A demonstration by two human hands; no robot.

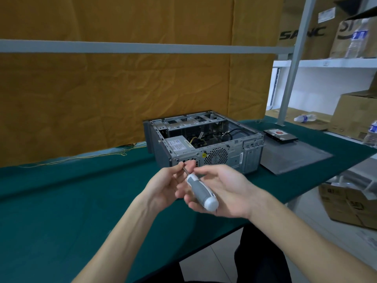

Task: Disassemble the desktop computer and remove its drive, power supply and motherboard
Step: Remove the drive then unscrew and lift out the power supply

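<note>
The right hand (220,190) cradles the grey and white handle of a screwdriver (202,190), fingers loosely curled under it with the thumb side open, while the left hand (165,184) pinches the thin shaft just ahead of that handle, steering the tip toward a screw (177,160) at the near left corner of the computer case (204,144). Beyond the tip, inside the open case, the power supply (179,145) sits still in place; well off to the right of both hands a drive (280,135) lies on the green table (61,201) behind the flat side panel (295,158). The risk here, as I judge it, is the tip slipping off the screw head: the handle hold looks loose, so a twist without forward pressure could cam out and chew the head, or send the freed screw rolling off the table edge. Whether the tip is actually seated is hard to tell, since the left fingertips cover it. The motherboard is hidden under cables and the case wall, and the hands are a little blurred.
</note>
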